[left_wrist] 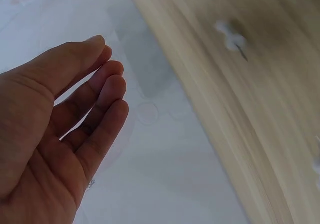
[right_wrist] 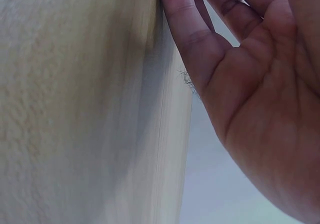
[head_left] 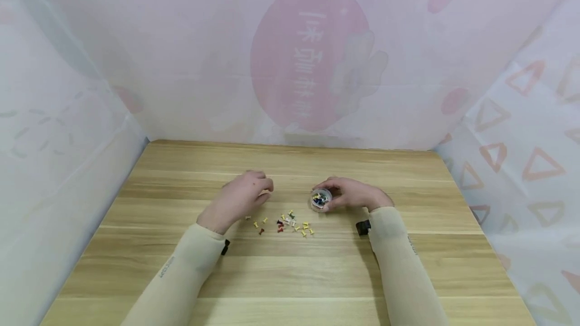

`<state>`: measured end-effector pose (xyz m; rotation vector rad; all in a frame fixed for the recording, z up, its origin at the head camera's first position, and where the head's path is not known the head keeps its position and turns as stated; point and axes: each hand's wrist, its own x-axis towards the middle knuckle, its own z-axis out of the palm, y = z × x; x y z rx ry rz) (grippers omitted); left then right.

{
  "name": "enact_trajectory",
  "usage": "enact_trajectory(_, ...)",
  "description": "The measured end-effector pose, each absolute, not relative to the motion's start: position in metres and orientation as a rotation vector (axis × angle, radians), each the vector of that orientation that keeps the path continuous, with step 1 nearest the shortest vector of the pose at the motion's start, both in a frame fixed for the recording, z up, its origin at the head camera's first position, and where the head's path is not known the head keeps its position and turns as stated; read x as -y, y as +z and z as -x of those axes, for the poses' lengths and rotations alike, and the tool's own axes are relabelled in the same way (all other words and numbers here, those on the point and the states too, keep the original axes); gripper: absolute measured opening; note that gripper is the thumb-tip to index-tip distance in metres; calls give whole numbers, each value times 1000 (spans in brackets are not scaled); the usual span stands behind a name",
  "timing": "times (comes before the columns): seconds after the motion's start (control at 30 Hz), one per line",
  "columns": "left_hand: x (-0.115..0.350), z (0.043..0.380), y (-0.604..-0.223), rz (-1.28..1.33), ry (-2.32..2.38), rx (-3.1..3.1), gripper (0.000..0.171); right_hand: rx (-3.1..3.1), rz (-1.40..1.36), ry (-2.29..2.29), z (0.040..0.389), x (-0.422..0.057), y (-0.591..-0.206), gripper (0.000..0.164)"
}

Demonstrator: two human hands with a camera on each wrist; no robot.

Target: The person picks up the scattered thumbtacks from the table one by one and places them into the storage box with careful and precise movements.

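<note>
My right hand (head_left: 351, 193) holds a small clear round container (head_left: 314, 207) by its side, thumb in front and fingers behind, on the table. Several push pins (head_left: 319, 198) show inside it. In the right wrist view the right hand (right_wrist: 265, 79) is seen from the palm and the container is out of sight. Over the table at the left, my left hand (head_left: 244, 192) is loosely bent, with nothing visible between thumb and fingers. A white push pin (left_wrist: 232, 37) shows near the left hand (left_wrist: 65, 119) in the left wrist view.
Between and in front of the hands, yellow push pins (head_left: 305, 225), red push pins (head_left: 280, 229) and a few white push pins (head_left: 287, 221) lie scattered on the wooden table (head_left: 281, 275). Printed fabric walls (head_left: 204, 89) enclose the table's back and sides.
</note>
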<state>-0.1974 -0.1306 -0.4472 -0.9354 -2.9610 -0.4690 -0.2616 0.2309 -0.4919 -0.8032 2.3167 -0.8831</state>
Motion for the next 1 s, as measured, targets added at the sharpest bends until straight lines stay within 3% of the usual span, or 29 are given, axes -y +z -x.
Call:
enact_trajectory(0.53, 181, 172, -456, 1007, -251, 3040, 6, -2310, 784, -888, 260, -230, -494, 63)
enact_trajectory(1.0, 212, 160, -455, 913, -259, 3194, 32, -2316, 784, -872, 261, -231, -495, 63)
